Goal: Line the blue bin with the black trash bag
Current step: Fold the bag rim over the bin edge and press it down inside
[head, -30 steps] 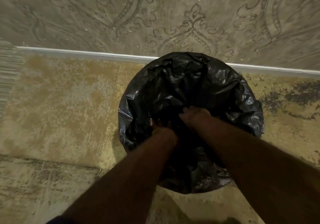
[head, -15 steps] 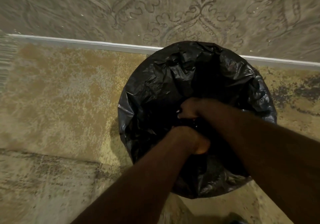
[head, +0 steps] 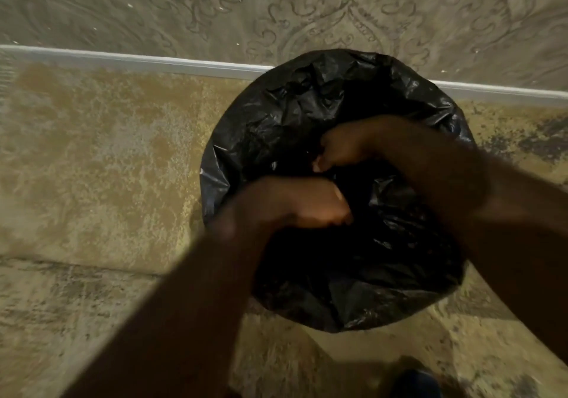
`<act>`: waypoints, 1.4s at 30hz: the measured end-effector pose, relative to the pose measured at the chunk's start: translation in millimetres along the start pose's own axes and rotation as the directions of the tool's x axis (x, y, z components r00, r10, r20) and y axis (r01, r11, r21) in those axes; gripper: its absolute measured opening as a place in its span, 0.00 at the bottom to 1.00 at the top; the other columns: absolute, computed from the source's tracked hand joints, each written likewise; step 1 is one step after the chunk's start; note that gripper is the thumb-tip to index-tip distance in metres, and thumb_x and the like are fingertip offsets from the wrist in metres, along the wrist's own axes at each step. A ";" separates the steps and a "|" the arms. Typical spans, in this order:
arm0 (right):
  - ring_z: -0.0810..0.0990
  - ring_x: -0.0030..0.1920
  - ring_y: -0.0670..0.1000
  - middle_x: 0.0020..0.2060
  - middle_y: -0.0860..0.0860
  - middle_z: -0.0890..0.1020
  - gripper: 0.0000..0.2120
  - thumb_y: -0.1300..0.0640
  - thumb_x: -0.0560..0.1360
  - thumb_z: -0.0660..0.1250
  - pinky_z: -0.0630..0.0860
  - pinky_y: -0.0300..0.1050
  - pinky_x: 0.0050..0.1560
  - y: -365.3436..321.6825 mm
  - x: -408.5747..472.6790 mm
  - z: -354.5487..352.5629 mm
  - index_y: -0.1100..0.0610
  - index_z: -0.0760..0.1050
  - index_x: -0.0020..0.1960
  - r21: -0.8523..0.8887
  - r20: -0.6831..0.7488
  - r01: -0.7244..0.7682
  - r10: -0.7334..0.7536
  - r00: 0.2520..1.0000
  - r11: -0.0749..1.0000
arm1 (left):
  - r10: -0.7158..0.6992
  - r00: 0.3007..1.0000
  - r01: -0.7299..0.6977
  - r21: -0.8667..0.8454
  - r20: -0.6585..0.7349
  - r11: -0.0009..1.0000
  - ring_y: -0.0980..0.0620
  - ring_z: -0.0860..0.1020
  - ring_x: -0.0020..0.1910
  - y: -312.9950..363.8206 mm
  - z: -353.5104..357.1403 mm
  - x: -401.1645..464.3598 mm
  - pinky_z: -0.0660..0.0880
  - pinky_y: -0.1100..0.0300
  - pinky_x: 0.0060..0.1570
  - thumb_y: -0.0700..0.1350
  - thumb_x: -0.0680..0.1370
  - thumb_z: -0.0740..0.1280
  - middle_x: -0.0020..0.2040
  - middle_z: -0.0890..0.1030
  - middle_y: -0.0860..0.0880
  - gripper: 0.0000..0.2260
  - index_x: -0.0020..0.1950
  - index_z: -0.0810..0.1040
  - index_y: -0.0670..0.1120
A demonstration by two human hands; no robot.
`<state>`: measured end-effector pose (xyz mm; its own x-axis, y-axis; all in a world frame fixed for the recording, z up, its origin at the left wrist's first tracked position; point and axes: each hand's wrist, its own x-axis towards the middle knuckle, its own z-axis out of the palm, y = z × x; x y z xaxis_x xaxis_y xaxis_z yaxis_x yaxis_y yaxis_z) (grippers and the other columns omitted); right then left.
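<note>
I've got the black trash bag (head: 307,114) draped over the whole rim of the bin (its blue is completely hidden) by the wall (head: 123,7), so the plastic needs seating inside. My left hand (head: 310,202) is curled into a fist over the mouth, my right hand (head: 341,148) fisted just beyond; whether either pinches plastic, I cannot tell

The bin, wrapped all over by the trash bag (head: 307,114), is set on the floor (head: 101,157), its far side close to the baseboard (head: 138,59), above which the wall (head: 215,7) is seen. The left hand (head: 310,204) and right hand (head: 341,148) are placed over the bag's opening, left nearer, right farther. A shoe (head: 415,380) lies near-right of the bin.
</note>
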<state>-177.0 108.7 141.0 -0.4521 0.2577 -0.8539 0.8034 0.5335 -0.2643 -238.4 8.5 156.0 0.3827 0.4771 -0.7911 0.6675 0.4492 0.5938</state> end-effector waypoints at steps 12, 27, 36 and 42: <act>0.73 0.66 0.59 0.67 0.58 0.73 0.29 0.56 0.73 0.71 0.71 0.51 0.66 32.5 -58.3 53.2 0.58 0.67 0.71 0.037 -0.325 0.039 -0.025 0.945 0.999 | -0.335 0.820 -0.269 -0.830 -0.464 0.489 0.43 0.73 0.65 -3.3 -39.3 -33.1 0.69 0.53 0.59 0.57 0.82 0.53 0.68 0.75 0.45 0.23 0.70 0.71 0.44; 0.55 0.77 0.58 0.77 0.52 0.60 0.28 0.38 0.80 0.48 0.48 0.60 0.76 41.9 -76.4 90.4 0.47 0.58 0.77 -0.634 0.010 -0.030 0.047 0.999 0.773 | -0.117 0.991 0.088 0.332 0.066 0.939 0.47 0.54 0.77 14.3 67.5 -45.5 0.49 0.48 0.73 0.61 0.82 0.46 0.80 0.54 0.51 0.24 0.78 0.53 0.60; 0.73 0.65 0.59 0.67 0.60 0.74 0.24 0.53 0.78 0.63 0.69 0.47 0.62 39.8 -81.2 26.2 0.60 0.67 0.71 0.350 -0.407 0.009 0.143 0.902 0.937 | -0.140 0.907 0.101 -0.117 -0.397 0.988 0.45 0.73 0.66 -13.6 35.4 -53.6 0.68 0.55 0.65 0.48 0.80 0.62 0.67 0.74 0.45 0.22 0.73 0.65 0.46; 0.82 0.54 0.50 0.58 0.53 0.81 0.18 0.61 0.77 0.66 0.79 0.43 0.51 39.0 -106.1 48.6 0.53 0.73 0.66 0.691 -0.571 0.363 0.164 0.804 0.625 | -0.245 0.772 -0.331 -0.701 -0.586 0.632 0.48 0.82 0.52 -13.6 25.4 -88.8 0.77 0.55 0.56 0.44 0.79 0.64 0.57 0.81 0.47 0.15 0.65 0.74 0.45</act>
<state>-78.9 63.0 199.5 -0.4529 0.7549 -0.4743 0.6060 -0.1295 -0.7848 -265.2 -59.2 214.5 -0.2424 0.7012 -0.6705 -0.1525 0.6550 0.7401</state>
